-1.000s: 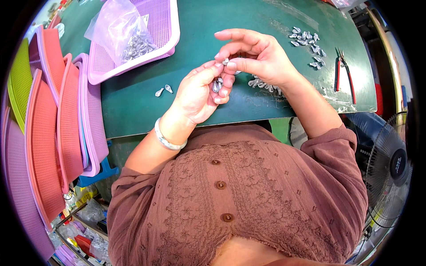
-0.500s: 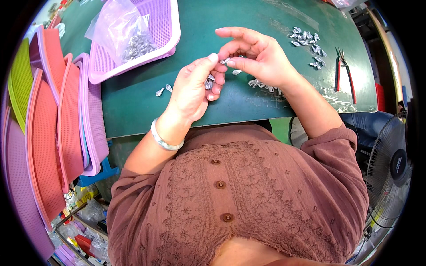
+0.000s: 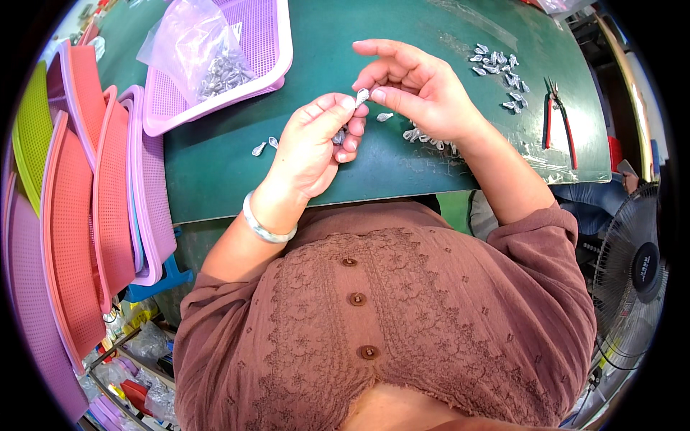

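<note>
My left hand (image 3: 316, 136) pinches a small silver-grey, teardrop-shaped metal piece (image 3: 361, 98) between thumb and forefinger. More such pieces (image 3: 339, 136) are tucked under its curled fingers, partly hidden. My right hand (image 3: 424, 93) closes thumb and forefinger at the upper end of the pinched piece, its other fingers loosely bent. Just below it lies a single loose piece (image 3: 384, 116). A row of similar pieces (image 3: 430, 139) sits beneath my right wrist, partly covered by it. Two loose pieces (image 3: 264, 146) rest left of my left hand.
A lilac basket (image 3: 283, 43) holds a clear bag (image 3: 188, 50) of grey pieces on the green table (image 3: 323, 29). Farther right lie a cluster of pieces (image 3: 494, 63) and red-handled pliers (image 3: 558, 122). Stacked coloured baskets (image 3: 79, 201) stand left; a fan (image 3: 632, 266) stands right.
Between my fingertips the held piece now shows more fully, pointing upward. My right hand has shifted slightly, uncovering more of the loose piece below. At the far right, someone's hand has appeared.
</note>
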Demonstrator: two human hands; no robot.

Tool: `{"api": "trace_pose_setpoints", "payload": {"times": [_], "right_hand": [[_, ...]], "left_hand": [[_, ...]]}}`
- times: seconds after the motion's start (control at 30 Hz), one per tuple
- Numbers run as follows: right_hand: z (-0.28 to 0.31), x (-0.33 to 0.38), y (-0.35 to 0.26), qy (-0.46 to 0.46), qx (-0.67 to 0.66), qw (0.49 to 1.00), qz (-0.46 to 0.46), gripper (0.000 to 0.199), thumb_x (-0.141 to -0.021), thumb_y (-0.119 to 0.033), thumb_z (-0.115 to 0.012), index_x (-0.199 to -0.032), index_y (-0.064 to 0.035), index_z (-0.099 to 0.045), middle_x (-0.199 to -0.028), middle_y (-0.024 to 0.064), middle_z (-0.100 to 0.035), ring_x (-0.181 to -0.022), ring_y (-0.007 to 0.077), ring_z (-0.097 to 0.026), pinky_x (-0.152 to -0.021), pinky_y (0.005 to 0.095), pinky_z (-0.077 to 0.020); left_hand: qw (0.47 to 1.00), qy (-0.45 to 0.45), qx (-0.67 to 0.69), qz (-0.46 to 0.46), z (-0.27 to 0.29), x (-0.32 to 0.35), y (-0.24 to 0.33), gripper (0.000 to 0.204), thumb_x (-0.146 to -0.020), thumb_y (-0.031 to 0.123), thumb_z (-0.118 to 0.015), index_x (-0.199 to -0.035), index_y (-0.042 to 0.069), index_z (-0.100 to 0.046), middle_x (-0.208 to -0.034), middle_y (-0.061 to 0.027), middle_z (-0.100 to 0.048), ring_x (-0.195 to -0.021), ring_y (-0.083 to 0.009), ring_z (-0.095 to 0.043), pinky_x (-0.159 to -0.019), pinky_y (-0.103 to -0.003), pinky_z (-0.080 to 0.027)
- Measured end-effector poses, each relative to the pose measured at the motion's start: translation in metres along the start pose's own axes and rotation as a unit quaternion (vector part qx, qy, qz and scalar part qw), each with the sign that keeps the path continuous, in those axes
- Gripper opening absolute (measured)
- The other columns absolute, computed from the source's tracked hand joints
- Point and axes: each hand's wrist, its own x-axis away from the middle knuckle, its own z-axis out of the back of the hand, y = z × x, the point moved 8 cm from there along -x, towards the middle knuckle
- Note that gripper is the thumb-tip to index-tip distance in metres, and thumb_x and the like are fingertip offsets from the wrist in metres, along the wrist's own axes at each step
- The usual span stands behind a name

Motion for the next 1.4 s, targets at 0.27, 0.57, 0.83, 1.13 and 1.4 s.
{"api": "trace_pose_setpoints", "payload": {"times": [0.27,0.57,0.83,1.13,1.4], "right_hand": [[-0.004,0.001,-0.006,-0.011,0.026,0.999,-0.018,0.048,-0.082,0.008,-0.053,-0.127,-0.0001,-0.042,-0.094,0.0072,-0.059,-0.089,0.0123,-0.056,-0.081,0.0262,-0.0455],[-0.007,0.002,-0.012,-0.024,0.069,0.997,0.037,0.048,-0.080,0.009,-0.055,-0.126,-0.0002,-0.043,-0.092,0.0070,-0.059,-0.087,0.0127,-0.057,-0.081,0.0269,-0.0462],[-0.008,0.003,-0.017,-0.019,0.140,0.988,0.067,0.050,-0.076,0.009,-0.058,-0.124,-0.0009,-0.047,-0.088,0.0052,-0.060,-0.083,0.0114,-0.057,-0.077,0.0261,-0.0463],[-0.006,0.002,-0.019,0.005,0.164,0.983,0.077,0.051,-0.073,0.003,-0.064,-0.121,-0.0071,-0.050,-0.074,0.0017,-0.057,-0.068,0.0101,-0.054,-0.064,0.0248,-0.0463],[-0.005,0.002,-0.018,0.018,0.153,0.985,0.081,0.051,-0.073,0.003,-0.063,-0.121,-0.0071,-0.050,-0.075,0.0015,-0.057,-0.068,0.0100,-0.054,-0.064,0.0250,-0.0464]], "left_hand": [[1.000,-0.015,0.010,0.001,-0.001,0.000,-0.003,0.014,-0.091,0.018,-0.052,-0.089,0.004,-0.054,-0.074,-0.0008,-0.052,-0.058,-0.0061,-0.043,-0.047,-0.016,-0.034],[1.000,-0.018,0.006,-0.024,-0.001,-0.001,-0.002,0.011,-0.090,0.015,-0.053,-0.089,0.005,-0.054,-0.075,-0.0014,-0.052,-0.058,-0.0062,-0.043,-0.048,-0.017,-0.034],[0.999,-0.007,0.017,-0.038,0.002,-0.001,0.000,0.009,-0.090,0.012,-0.052,-0.093,0.004,-0.055,-0.075,-0.0019,-0.055,-0.060,-0.0071,-0.046,-0.050,-0.018,-0.036],[0.995,0.000,0.028,-0.092,0.005,-0.003,0.007,0.010,-0.087,0.007,-0.056,-0.097,0.004,-0.055,-0.079,-0.0021,-0.059,-0.061,-0.0071,-0.051,-0.051,-0.019,-0.040],[0.991,-0.005,0.023,-0.129,0.005,-0.001,0.011,0.013,-0.086,0.004,-0.056,-0.098,0.004,-0.055,-0.082,-0.0033,-0.060,-0.064,-0.0082,-0.053,-0.054,-0.020,-0.043]]}}
